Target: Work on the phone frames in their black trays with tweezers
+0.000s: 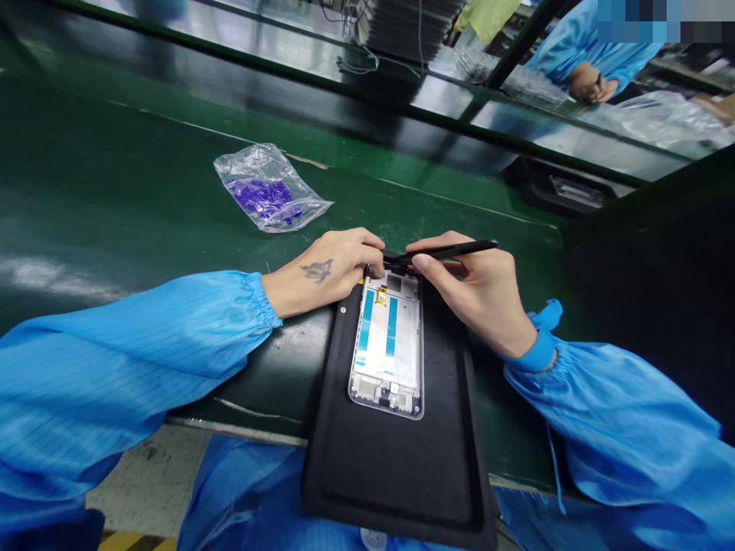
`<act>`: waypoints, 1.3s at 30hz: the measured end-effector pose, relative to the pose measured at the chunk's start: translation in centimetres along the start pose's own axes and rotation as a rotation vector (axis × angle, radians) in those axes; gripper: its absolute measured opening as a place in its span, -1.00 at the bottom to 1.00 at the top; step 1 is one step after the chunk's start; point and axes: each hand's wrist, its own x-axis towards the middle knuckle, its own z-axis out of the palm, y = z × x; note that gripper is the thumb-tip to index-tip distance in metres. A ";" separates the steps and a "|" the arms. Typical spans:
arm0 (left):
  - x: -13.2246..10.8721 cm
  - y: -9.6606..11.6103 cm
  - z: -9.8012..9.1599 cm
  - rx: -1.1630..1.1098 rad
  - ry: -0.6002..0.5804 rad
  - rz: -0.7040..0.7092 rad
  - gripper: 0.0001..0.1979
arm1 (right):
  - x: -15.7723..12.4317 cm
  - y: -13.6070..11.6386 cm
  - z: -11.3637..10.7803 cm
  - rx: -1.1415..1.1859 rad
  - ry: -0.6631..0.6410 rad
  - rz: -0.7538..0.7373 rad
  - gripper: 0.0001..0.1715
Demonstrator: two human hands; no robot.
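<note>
A green conveyor belt (143, 161) ran across the view below a glass panel (551, 126), and at the upper right another person's blue sleeve (597, 46) showed in or beyond the glass, well apart from the work. A clear plastic bag of purple parts (267, 187) lay on the belt, up and to the left of the hands. A black rubber mat (396, 490) sat at the near edge of the belt, and a smartphone frame (387, 348) lay on it, its long axis running away from the person and its far end under both hands. Open mat showed to either side of the frame and much more of it toward the person. The left hand (327, 272), reaching from a blue smock cuff (253, 295), was curled over the frame's far end; whether it gripped cannot be told, as the fingertips were hidden. The right hand (471, 295) was closed in a pinch on a black pick (453, 251), which lay nearly crosswise to the frame, its tip at the left fingers, just above a small yellow tab (380, 295).
</note>
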 end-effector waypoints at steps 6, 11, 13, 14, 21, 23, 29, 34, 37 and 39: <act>0.0 0.1 0.0 0.003 0.002 0.007 -0.62 | 0.0 0.1 -0.2 -0.015 0.016 -0.003 -0.88; 0.0 0.1 -0.2 0.006 -0.006 0.004 -0.61 | 0.0 0.0 -0.3 -0.043 -0.005 -0.017 -0.88; 0.0 0.1 -0.2 0.004 -0.006 0.005 -0.61 | 0.0 -0.1 -0.2 -0.045 0.000 -0.028 -0.87; 0.0 0.1 -0.1 0.004 -0.005 0.005 -0.61 | 0.0 -0.1 -0.1 -0.044 0.003 -0.029 -0.87; 0.0 0.0 -0.1 -0.002 -0.005 0.015 -0.62 | 0.0 0.1 -0.2 -0.033 0.000 -0.016 -0.87; 0.0 0.0 -0.1 -0.002 -0.005 0.015 -0.62 | 0.0 0.1 -0.4 -0.028 -0.002 -0.024 -0.87; 0.1 0.2 -0.1 0.012 -0.005 0.010 -0.63 | 0.0 0.2 -0.7 0.023 -0.011 -0.009 -0.88; 0.0 0.1 -0.2 0.008 -0.001 0.013 -0.64 | 0.1 0.2 -0.7 0.049 -0.015 0.012 -0.86; 0.0 -0.1 0.0 0.000 -0.002 0.013 -0.64 | 0.1 0.1 -0.9 0.055 -0.022 0.017 -0.85; 0.0 0.0 0.0 0.010 -0.011 0.019 -0.65 | 0.1 0.0 -1.2 0.077 -0.002 0.036 -0.84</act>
